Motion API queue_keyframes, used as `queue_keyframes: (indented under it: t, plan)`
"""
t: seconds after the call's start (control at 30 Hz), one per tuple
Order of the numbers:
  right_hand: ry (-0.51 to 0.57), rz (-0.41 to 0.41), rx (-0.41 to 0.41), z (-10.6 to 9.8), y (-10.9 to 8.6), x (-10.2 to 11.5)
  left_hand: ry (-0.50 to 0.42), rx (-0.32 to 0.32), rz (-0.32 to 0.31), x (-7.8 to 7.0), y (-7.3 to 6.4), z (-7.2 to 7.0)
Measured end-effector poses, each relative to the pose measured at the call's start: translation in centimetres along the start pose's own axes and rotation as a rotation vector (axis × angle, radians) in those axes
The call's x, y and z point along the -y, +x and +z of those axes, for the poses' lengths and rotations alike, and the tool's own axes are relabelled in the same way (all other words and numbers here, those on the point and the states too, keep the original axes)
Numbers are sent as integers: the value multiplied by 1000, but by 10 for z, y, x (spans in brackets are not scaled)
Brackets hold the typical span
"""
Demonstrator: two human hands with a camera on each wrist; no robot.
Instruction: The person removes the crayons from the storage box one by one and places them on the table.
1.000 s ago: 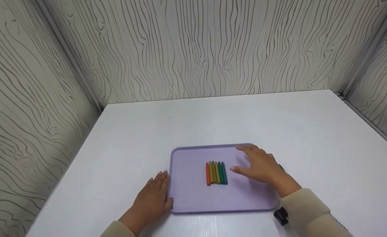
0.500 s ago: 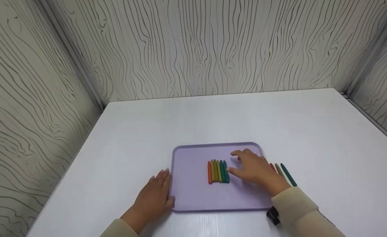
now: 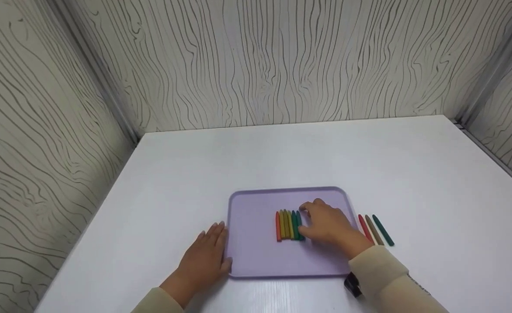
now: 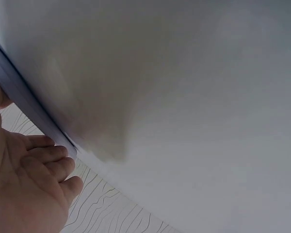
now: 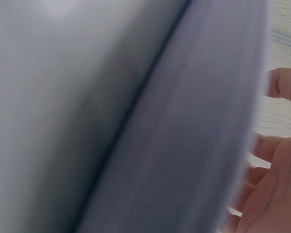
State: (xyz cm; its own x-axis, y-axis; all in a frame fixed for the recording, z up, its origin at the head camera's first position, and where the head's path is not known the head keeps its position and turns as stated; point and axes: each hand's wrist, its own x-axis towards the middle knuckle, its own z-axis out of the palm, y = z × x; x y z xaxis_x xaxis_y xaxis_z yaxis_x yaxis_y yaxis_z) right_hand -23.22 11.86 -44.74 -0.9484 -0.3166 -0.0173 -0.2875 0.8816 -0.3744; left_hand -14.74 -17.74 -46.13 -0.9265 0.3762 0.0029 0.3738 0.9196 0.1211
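Note:
On the lilac tray (image 3: 256, 261) lies a row of several crayons side by side: a red-orange one (image 3: 278, 226), yellowish and olive ones, then two dark green ones at the right end. My right hand (image 3: 325, 221) is over the tray's right half. Its thumb tip is right at the outermost green crayon (image 3: 299, 219), and the index fingertip is close to that crayon's pointed end; a gap shows between thumb and finger. My left hand (image 3: 203, 261) lies flat along the tray's left edge, straight fingers beside the rim and thumb at the near-left corner.
To the right of the tray, a red crayon (image 3: 363, 226), a brown crayon (image 3: 373, 228) and a green crayon (image 3: 383, 230) lie on the white table (image 3: 186, 169). A black item (image 3: 352, 284) shows beneath the right sleeve. Patterned wall panels (image 3: 256, 65) enclose the table.
My right hand has come left and in to the green end of the crayon row. The three crayons right of the tray have come into sight. The left hand has stayed put.

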Motion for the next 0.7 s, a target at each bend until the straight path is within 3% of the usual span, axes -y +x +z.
queue_keyframes:
  t: [0.17, 0.5, 0.7]
  plan:
    - [-3, 10, 17, 1, 2, 2, 1, 5, 8, 0, 0, -2]
    - [78, 81, 43, 1, 2, 7, -5, -2, 5, 0, 0, -1]
    - [129, 83, 51, 2, 2, 10, 6, 1, -5, -1, 1, 0]
